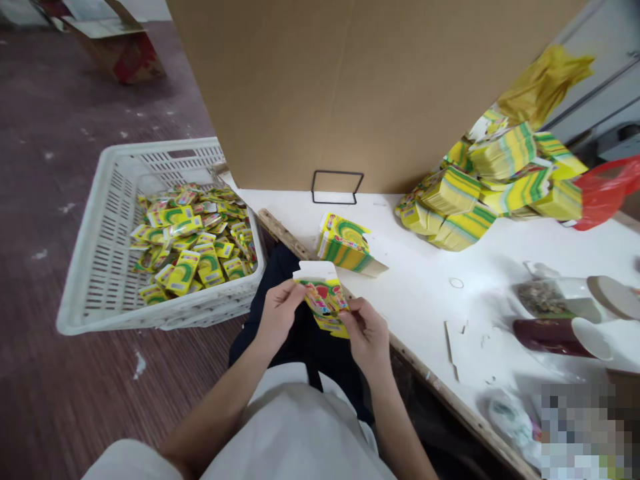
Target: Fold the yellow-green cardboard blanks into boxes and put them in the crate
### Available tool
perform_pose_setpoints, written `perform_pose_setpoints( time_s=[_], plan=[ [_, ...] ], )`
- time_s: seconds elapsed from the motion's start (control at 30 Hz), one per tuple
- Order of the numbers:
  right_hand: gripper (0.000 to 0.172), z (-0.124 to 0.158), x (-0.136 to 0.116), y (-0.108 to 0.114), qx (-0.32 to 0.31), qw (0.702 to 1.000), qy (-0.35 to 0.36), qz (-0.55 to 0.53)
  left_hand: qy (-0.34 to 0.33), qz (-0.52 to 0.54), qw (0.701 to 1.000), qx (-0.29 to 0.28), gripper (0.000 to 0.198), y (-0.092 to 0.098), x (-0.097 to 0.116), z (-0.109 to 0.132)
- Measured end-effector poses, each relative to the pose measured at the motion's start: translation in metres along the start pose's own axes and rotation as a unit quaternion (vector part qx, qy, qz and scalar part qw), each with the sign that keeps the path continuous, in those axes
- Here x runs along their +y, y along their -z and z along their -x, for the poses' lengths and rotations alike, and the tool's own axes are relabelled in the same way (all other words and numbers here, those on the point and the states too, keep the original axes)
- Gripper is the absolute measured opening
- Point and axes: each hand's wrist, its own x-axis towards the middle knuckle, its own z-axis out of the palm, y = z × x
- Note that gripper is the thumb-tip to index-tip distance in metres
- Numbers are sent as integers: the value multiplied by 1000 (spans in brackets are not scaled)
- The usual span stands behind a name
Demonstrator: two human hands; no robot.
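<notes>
Between both hands, over my lap, is a yellow printed carton [324,297] with a white flap standing up at its top end. My left hand [278,308] pinches its upper left edge. On the lower right edge, my right hand [367,329] grips it between thumb and fingers. Just beyond, a small stack of flat yellow-green cartons [345,243] lies near the table's edge. To my left stands a white plastic basket [90,267] holding many small filled yellow-green packets [185,267].
A large cardboard sheet [360,87] rises behind the white table [415,293], by a black wire stand [337,188]. Bundled cartons [460,193], a red bag [605,197], a tipped maroon cup [550,335] and a jar [575,299] are at the right. A cardboard box [115,50] is on the floor.
</notes>
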Motion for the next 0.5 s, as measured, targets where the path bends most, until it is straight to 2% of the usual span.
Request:
perform_pose_setpoints(
  time_s=[0.1,0.17,0.2,0.27,0.3,0.33,0.4,0.47,0.5],
  plan=[
    [15,-2,-11,18,-63,993,70,74,26,19,995,-93,77,16,28,-6],
    [26,-1,-19,26,-102,976,131,140,24,-66,981,-182,88,25,42,-5],
    [31,1,-22,27,-112,965,163,169,18,-135,963,-232,93,27,45,-3],
    [38,5,-25,24,-116,943,227,213,13,-270,907,-322,106,25,43,6],
    [40,7,-25,22,-107,935,249,230,15,-320,881,-348,107,21,39,11],
    [41,9,-23,18,-86,931,260,242,21,-352,863,-363,98,17,34,16],
    [46,15,-17,12,4,941,237,242,21,-377,867,-326,75,8,22,24],
    [68,19,-8,6,102,966,159,178,1,-400,873,-278,67,2,12,29],
    [76,21,-4,3,127,979,108,121,-17,-413,871,-265,70,1,8,30]
  ],
)
